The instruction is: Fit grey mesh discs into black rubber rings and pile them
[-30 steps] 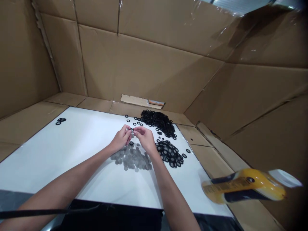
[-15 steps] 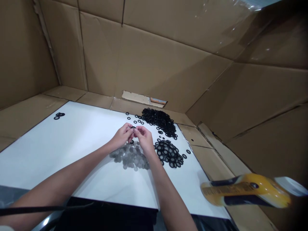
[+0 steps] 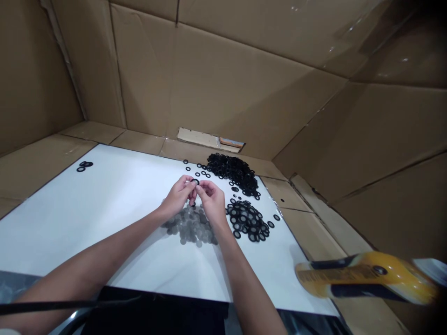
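Both my hands meet above the middle of a white board. My left hand and my right hand pinch a small black rubber ring between their fingertips. Directly below them lies a spread of grey mesh discs, partly hidden by my right hand. To the right sits a pile of black rings with mesh centres. Farther back is a dense heap of loose black rubber rings, with a few strays around it. A small group of black rings lies near the board's far left edge.
Cardboard sheets line the walls and floor around the board. A blurred yellow and black bottle with a white end is in view at the lower right. A black cable crosses my left forearm, and black material lies below the board's near edge.
My hands stay together on the ring, which now shows more plainly at the fingertips. The whole view has shifted slightly, with the board and piles sitting a little higher in the picture.
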A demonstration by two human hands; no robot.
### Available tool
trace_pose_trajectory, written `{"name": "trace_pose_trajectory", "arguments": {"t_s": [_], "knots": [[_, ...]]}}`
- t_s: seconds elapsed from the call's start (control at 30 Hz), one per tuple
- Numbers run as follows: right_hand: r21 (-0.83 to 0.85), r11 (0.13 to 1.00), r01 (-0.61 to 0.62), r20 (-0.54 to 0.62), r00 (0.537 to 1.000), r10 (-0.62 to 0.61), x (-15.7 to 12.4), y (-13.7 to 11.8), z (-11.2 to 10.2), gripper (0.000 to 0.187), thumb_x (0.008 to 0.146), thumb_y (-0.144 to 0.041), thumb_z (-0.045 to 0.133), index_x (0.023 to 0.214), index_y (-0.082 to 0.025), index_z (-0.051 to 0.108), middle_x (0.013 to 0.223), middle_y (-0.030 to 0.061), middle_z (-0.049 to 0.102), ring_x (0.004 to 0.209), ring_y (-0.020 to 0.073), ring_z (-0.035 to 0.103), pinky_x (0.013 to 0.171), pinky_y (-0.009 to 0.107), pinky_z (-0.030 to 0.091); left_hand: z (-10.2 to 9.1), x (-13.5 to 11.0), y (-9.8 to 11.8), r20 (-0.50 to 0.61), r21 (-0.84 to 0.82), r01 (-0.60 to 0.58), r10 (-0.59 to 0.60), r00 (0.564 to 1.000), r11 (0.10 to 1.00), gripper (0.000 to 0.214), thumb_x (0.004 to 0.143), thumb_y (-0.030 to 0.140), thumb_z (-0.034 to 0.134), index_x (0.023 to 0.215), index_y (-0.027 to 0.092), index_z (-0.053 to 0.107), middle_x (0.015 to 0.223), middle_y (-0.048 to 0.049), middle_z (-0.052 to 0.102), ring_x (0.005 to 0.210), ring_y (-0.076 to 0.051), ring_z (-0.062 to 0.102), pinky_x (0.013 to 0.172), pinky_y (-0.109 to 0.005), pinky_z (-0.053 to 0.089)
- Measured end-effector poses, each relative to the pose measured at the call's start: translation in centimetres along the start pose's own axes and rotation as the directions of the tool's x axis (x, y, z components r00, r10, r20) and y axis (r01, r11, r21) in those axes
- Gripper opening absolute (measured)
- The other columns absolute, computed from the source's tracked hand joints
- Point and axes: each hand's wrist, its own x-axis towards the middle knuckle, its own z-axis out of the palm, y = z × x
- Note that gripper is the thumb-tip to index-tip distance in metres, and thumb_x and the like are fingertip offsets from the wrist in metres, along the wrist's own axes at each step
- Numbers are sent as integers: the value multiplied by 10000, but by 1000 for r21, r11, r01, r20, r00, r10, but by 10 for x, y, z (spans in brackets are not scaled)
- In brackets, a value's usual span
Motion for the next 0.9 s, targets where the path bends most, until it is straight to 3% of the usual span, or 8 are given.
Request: {"name": "trace_pose_trajectory", "arguments": {"t_s": [0.2, 0.5, 0.67, 0.77, 0.9], "knots": [[39, 997, -68, -22, 997, 69, -1, -3, 0, 210, 770, -403, 657, 818, -199, 642, 687, 7, 655, 689, 185, 609, 725, 320, 506, -3, 1, 0, 74, 52, 23, -27, 997, 998, 117, 939, 319, 505, 941, 211, 460, 564, 73, 536, 451, -92, 499, 500, -219, 375], [-47, 994, -99, 82, 991, 103, 1, -8, -15, 208, 737, -379, 710, 756, -173, 687, 704, 10, 666, 681, 164, 572, 698, 294, 452, -14, 3, 10, 195, 135, 63, -89, 977, 989, 152, 912, 328, 546, 874, 191, 492, 589, 39, 591, 478, -105, 539, 532, -237, 416], [-73, 994, -86, 32, 996, 88, 2, -8, -16, 206, 746, -389, 695, 765, -186, 670, 704, 5, 646, 680, 167, 559, 694, 300, 448, -14, 2, 11, 266, 207, 73, -128, 955, 976, 186, 951, 375, 516, 918, 196, 480, 620, 36, 609, 484, -98, 546, 543, -229, 411], [-79, 994, -73, 23, 997, 75, 2, -8, -18, 220, 748, -402, 697, 776, -187, 662, 755, 16, 664, 722, 175, 580, 724, 306, 456, -15, 1, 12, 267, 269, 79, -153, 951, 960, 165, 969, 371, 488, 947, 210, 460, 643, 40, 611, 482, -101, 554, 536, -230, 413], [-142, 990, -20, 105, 994, 35, 3, -8, -22, 227, 802, -411, 660, 821, -185, 652, 784, 18, 662, 737, 176, 581, 740, 310, 454, -16, 1, 13, 246, 319, 46, -130, 960, 946, 141, 958, 343, 511, 933, 209, 474, 719, 43, 599, 499, -90, 568, 549, -229, 430]]}}
